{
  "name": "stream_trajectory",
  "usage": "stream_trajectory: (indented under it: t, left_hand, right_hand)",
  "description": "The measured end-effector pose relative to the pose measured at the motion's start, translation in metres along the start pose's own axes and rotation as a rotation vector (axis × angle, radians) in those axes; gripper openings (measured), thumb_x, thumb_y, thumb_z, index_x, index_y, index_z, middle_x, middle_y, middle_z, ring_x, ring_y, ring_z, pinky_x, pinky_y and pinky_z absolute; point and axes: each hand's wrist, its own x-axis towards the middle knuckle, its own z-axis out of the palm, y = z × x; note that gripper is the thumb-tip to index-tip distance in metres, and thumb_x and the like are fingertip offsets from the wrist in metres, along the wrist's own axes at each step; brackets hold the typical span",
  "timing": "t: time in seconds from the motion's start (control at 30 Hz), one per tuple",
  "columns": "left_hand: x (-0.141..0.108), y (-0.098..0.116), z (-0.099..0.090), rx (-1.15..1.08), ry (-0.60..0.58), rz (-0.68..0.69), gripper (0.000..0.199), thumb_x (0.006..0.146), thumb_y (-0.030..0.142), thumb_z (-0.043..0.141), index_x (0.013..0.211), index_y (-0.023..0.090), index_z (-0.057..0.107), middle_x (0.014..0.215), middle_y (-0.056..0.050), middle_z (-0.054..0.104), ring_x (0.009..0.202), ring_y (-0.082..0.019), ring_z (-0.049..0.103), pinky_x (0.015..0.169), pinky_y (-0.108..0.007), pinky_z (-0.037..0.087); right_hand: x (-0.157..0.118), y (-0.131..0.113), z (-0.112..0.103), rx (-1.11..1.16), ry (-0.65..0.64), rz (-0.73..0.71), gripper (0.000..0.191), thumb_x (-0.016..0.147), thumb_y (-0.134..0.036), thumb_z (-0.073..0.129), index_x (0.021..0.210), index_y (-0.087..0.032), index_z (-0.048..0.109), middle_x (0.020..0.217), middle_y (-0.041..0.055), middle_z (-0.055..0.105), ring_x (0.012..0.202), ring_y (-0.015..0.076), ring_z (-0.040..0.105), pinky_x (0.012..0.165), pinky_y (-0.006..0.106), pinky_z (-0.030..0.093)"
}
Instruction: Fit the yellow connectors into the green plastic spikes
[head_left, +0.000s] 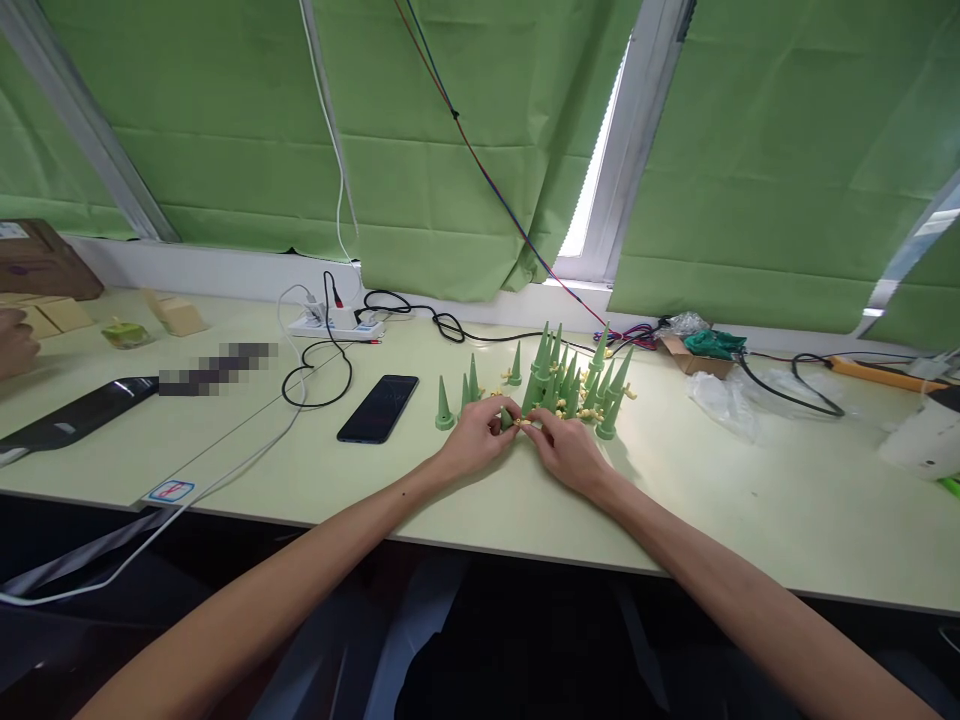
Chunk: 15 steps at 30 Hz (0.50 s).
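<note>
My left hand [480,435] is closed around a small green cone [507,418], whose lower part the fingers hide. My right hand [571,452] pinches a small yellow piece [523,422] against the cone, fingertips almost meeting those of the left. Just behind both hands stands a cluster of upright green cones [556,375], some with small yellow pieces [590,413] on or beside them. To the left of the cluster a separate green cone [444,405] stands upright, with a few others near it.
A black phone [378,408] lies left of my hands. Behind it are a power strip [337,325] and looping cables. At the right sit a small cardboard box [696,357] and clear plastic bags [724,405]. Another person's hand [16,343] shows at the far left.
</note>
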Motion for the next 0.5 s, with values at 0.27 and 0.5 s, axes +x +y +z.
stream_trajectory:
  t: [0.27,0.5]
  left_hand:
    - [0.0002,-0.0015,0.0005,-0.006,0.017,0.05,0.003,0.083,0.018,0.059,0.085,0.018,0.061,0.084,0.001,0.063,0.056,-0.007,0.044,0.051,-0.02,0.035]
    - [-0.0006,-0.0022,-0.0006,0.031,0.008,0.15,0.006,0.085,0.015,0.057,0.085,0.019,0.062,0.081,0.0,0.057,0.063,-0.009,0.047,0.054,-0.022,0.036]
  right_hand:
    - [-0.0004,0.0028,0.0006,0.05,0.021,-0.042,0.022,0.098,-0.031,0.046,0.108,-0.017,0.06,0.057,-0.0028,0.058,0.05,0.0141,0.051,0.055,0.023,0.033]
    - [-0.0003,0.0038,0.0005,0.004,0.005,-0.052,0.022,0.099,-0.03,0.044,0.108,-0.017,0.058,0.063,-0.0003,0.063,0.055,0.0161,0.058,0.056,0.024,0.034]
